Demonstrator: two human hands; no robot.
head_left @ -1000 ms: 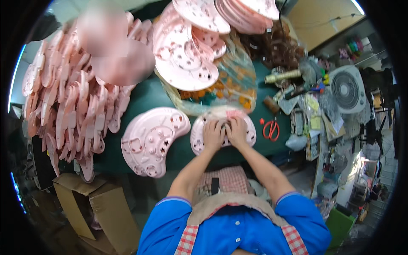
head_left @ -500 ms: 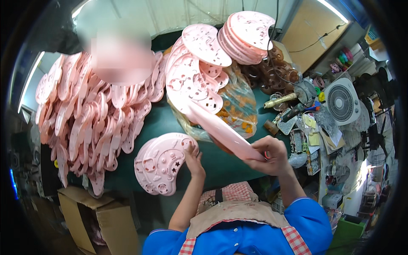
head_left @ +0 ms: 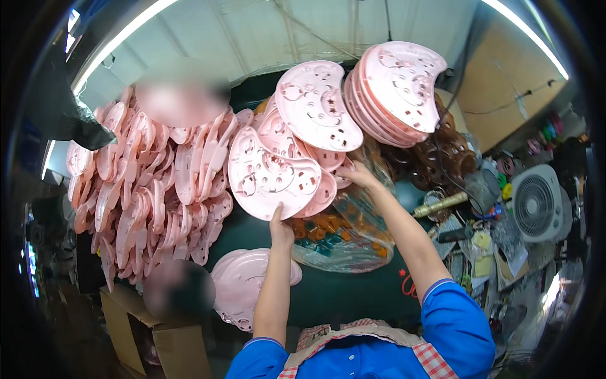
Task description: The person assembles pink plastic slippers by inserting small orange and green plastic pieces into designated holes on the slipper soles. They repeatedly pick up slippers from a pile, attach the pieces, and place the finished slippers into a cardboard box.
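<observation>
Nearest us: blue sleeves and a checked apron at the bottom edge, both forearms reaching up and away over the dark green tabletop.

On the tabletop beside our left forearm lies a pink kidney-shaped plate, flat. A cardboard box sits below it to the left.

Left hand is closed on the lower edge of a second pink plate, thumb up against the rim. Right hand is at that plate's right side, fingers curled towards the overlapping plates there; we cannot tell whether it grips or just steadies. The plate is held up, tilted face towards us, in front of a leaning pile of pink plates.

Under the hands: a clear bag of orange and teal parts. Red scissors show just past the right forearm. Right side: a white fan and tool clutter.

Further back: a second stack of plates upper right, and a big loose heap of pink plates on the left.

Risks, as we judge them:
- The left hand's hold is an edge pinch only, so the plate could pivot and drop onto the bag.
- The leaning pile looks unstable; a nudge from the plate could slide it off.
- The heap on the left hangs over the tabletop's edge, so a bump may shed pieces.
</observation>
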